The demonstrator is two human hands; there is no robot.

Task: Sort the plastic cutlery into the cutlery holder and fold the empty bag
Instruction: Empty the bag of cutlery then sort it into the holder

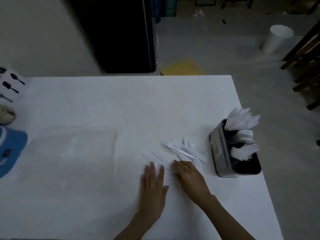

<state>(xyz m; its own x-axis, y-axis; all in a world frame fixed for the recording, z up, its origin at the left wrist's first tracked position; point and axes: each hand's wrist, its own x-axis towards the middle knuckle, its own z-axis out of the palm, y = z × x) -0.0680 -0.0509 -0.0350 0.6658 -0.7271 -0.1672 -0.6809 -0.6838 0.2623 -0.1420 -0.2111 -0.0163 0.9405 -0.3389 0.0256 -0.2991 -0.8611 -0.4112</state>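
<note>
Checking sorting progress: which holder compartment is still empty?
The compartment nearest the person of the cutlery holder; the other three hold white cutlery.

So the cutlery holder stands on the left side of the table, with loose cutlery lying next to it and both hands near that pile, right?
Not quite. The head view shows the cutlery holder on the right side of the table, not the left. The rest holds: loose cutlery lies beside it, and the left hand and right hand are at that pile.

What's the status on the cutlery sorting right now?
Left hand flat on table, right hand on loose cutlery. Holder partly filled. Bag empty, unfolded. Nothing in the way.
</note>
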